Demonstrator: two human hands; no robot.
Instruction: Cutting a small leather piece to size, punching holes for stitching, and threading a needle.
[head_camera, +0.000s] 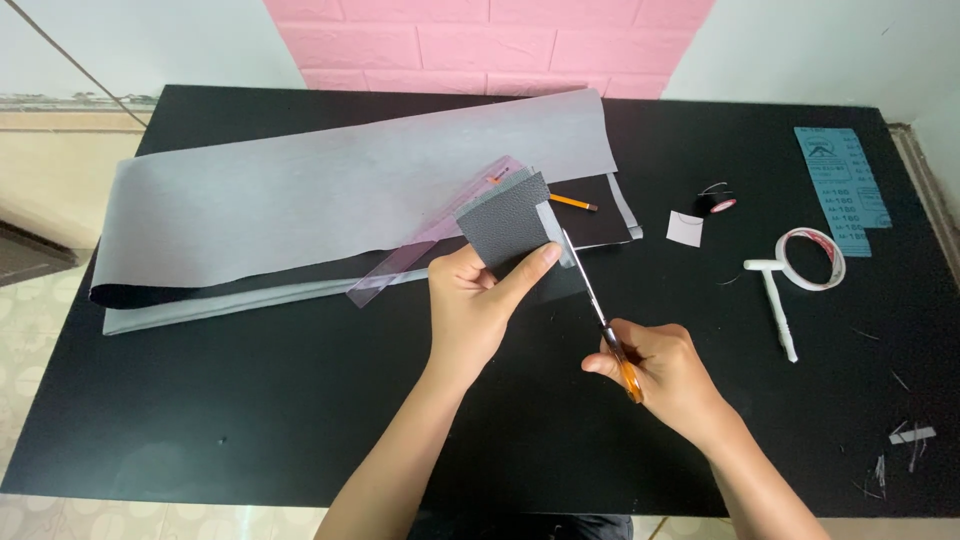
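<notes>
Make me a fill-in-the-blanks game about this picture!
1. The left hand holds a dark ____ piece.
2. The right hand holds scissors with ____ handles.
3. The wall behind the table has ____ bricks.
4. A pencil lies beside the big ____ sheet.

Missing words: grey, orange, pink, grey

Scissor handles (628, 375) mostly buried in right hand (665, 372), ruler (420, 250) half under leather piece (508, 225), both forearms cut off at bottom edge.
</notes>
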